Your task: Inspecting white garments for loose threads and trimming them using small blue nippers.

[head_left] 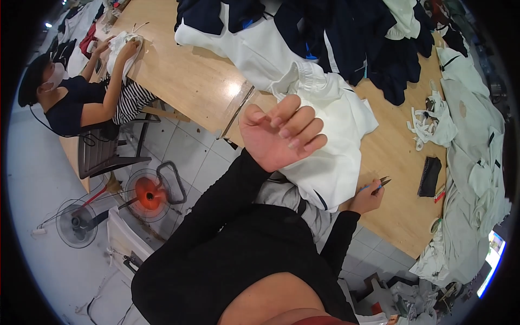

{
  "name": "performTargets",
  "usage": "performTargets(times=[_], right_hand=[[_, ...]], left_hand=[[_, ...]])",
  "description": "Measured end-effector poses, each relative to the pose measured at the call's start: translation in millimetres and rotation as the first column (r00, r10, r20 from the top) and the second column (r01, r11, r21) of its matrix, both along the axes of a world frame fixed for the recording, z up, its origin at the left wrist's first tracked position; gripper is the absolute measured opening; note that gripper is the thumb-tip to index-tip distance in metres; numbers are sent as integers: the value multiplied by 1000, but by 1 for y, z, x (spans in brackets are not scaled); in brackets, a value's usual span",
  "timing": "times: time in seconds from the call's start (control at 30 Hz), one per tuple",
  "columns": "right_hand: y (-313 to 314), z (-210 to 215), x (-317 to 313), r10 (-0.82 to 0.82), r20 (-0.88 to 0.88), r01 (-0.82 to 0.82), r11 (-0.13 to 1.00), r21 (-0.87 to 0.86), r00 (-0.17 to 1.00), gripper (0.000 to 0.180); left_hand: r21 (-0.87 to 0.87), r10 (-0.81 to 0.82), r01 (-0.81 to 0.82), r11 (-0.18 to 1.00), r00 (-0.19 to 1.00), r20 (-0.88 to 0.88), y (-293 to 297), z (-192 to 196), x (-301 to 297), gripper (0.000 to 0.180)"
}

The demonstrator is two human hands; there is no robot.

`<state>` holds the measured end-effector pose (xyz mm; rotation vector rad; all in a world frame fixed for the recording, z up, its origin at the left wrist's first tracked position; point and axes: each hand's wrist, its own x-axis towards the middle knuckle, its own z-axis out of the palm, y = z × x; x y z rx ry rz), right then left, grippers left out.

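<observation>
My left hand (284, 134) is raised, palm up, over the near side of a pair of white pants (338, 146). Its fingers are loosely curled and apart, and the palm holds nothing. The pants lie bunched on the wooden table with their gathered elastic waistband (311, 76) toward the far side; a short dark stripe shows near the lower end. At the table's near edge, to the right of the pants, my right hand (367, 197) is closed around small thread snips (383, 182) with dark pointed blades and a bit of blue. The snips' tips point away to the right.
Navy and white garments (346, 38) are heaped across the far side. Right of me lie white scraps (435, 122), a dark flat case (429, 176) and a long pile of pale cloth (474, 146). At left, a seated person (81, 103) handles white cloth; a fan (149, 196) stands below.
</observation>
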<state>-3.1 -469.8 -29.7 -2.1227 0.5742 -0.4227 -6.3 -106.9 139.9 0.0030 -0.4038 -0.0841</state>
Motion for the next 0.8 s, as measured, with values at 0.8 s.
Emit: performTargets(times=[0.8], right_hand=[[8,6,5,12,74,3,981,-194,997,38]], left_hand=[[161,-170,-617,-770,442,881,-18,188,54,54]])
